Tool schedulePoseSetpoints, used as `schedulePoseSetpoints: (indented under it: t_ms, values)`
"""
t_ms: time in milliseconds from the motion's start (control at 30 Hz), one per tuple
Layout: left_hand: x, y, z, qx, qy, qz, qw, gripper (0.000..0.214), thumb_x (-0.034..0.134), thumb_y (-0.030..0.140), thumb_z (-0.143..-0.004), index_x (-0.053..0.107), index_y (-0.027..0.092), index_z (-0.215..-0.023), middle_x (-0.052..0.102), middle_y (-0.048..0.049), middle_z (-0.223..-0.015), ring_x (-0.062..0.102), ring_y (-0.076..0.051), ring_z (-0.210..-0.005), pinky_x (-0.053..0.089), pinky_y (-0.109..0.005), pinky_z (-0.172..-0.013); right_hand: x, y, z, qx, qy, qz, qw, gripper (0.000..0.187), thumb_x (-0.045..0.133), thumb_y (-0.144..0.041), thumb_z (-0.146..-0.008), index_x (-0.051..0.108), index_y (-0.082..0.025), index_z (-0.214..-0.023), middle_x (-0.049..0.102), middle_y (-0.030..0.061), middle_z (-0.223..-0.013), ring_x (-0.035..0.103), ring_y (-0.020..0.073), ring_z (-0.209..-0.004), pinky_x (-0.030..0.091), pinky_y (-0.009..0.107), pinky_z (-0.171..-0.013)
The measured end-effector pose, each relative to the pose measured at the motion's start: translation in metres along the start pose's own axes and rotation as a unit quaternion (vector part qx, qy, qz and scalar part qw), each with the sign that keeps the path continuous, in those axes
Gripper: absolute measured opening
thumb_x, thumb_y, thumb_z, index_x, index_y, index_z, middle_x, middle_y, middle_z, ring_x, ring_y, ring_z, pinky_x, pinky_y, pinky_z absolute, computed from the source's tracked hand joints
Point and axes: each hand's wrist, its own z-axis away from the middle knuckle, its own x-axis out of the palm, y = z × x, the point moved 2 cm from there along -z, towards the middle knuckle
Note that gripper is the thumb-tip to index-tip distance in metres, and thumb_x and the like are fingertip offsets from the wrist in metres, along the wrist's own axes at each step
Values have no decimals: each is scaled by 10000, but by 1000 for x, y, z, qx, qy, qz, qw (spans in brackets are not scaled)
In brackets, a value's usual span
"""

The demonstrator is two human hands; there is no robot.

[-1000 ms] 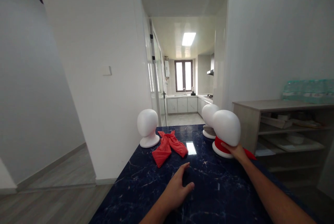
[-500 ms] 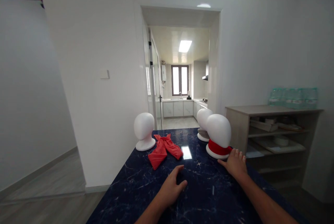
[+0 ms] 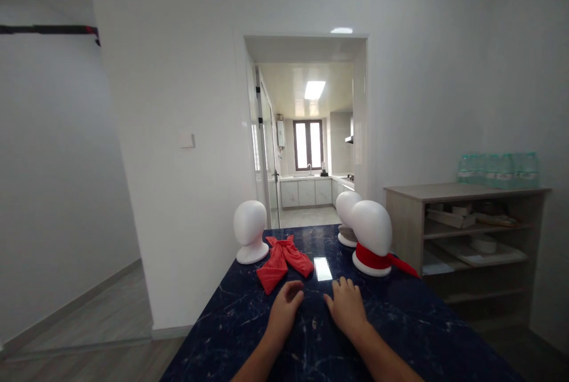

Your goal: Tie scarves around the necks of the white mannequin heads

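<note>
My left hand (image 3: 287, 303) is over the near middle of the dark blue marbled table (image 3: 231, 322), its fingers curved and apart with nothing in them. Just beyond it lies a tied red scarf (image 3: 284, 260), spread on the tabletop. To the right, my right hand (image 3: 347, 305) has its thumb and fingers apart and holds nothing. Past that hand stands a white mannequin head (image 3: 373, 228) with a red scarf (image 3: 372, 258) round its neck, one end trailing to the right. Another white mannequin head (image 3: 250, 225), bare-necked, stands at the left edge.
Partly hidden behind the scarfed head is a third mannequin head (image 3: 348, 205) with a grey band at its neck. A wooden shelf unit (image 3: 404, 222) stands at the right, bearing several water bottles (image 3: 498, 169). Behind the table a doorway opens onto a kitchen.
My right hand has come away from the scarf on the right mannequin head and moved left, toward my left hand. That scarf's end now lies out to the right. The view has tilted slightly upward.
</note>
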Motion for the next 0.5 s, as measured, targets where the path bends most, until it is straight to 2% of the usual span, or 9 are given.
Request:
schedulePoseSetpoints:
  t_ms: [100, 167, 233, 300, 367, 433, 500]
  values:
    - [-37, -14, -29, -78, 194, -23, 978, 375, 619, 396, -872, 696, 163, -1156, 797, -142, -1155, 783, -272, -1016, 626, -386, -910, 6, 2, 5, -25, 19, -34, 999, 209, 594, -342, -1006, 749, -209, -1051, 717, 134, -1146, 629, 310, -1111, 447, 409, -933]
    - [-70, -18, -50, -108, 273, -61, 954, 396, 565, 347, -892, 638, 154, -1230, 764, -166, -1231, 772, -272, -1068, 622, -379, -913, 9, 7, 7, -26, 17, -51, 998, 160, 605, -318, -1000, 731, -220, -1020, 702, 118, -1131, 617, 298, -1093, 440, 400, -920]
    - [-103, -19, -71, -129, 328, -106, 930, 469, 577, 334, -874, 590, 141, -1302, 722, -199, -1315, 735, -307, -1181, 599, -407, -986, 11, 9, 8, -19, 12, -60, 998, 123, 624, -298, -985, 717, -225, -1018, 689, 113, -1133, 609, 297, -1088, 438, 399, -910]
    - [-133, -19, -90, -139, 344, -159, 915, 576, 653, 366, -816, 580, 118, -1331, 683, -249, -1380, 664, -398, -1303, 536, -507, -1095, 14, 7, 8, -12, 14, -63, 998, 109, 635, -275, -970, 708, -228, -1035, 680, 114, -1148, 602, 299, -1096, 438, 402, -914]
    - [-154, -20, -109, -141, 333, -208, 909, 746, 746, 417, -728, 562, 85, -1371, 613, -316, -1463, 562, -499, -1403, 457, -611, -1161, 17, 2, 8, -8, 20, -66, 998, 124, 639, -255, -954, 703, -232, -1057, 675, 115, -1163, 597, 302, -1108, 439, 410, -927]
    - [-166, -22, -127, -127, 306, -248, 910, 896, 796, 459, -666, 520, 80, -1430, 537, -328, -1549, 476, -514, -1478, 414, -611, -1206, 20, -2, 6, -4, 21, -70, 997, 153, 637, -250, -944, 701, -235, -1082, 673, 119, -1178, 593, 309, -1123, 441, 424, -947]
    - [-171, -26, -146, -113, 277, -275, 914, 985, 807, 506, -649, 474, 83, -1474, 514, -315, -1579, 463, -489, -1499, 431, -565, -1209, 22, -4, 4, 0, 20, -75, 997, 184, 628, -261, -944, 698, -234, -1112, 670, 130, -1203, 587, 321, -1148, 441, 445, -977]
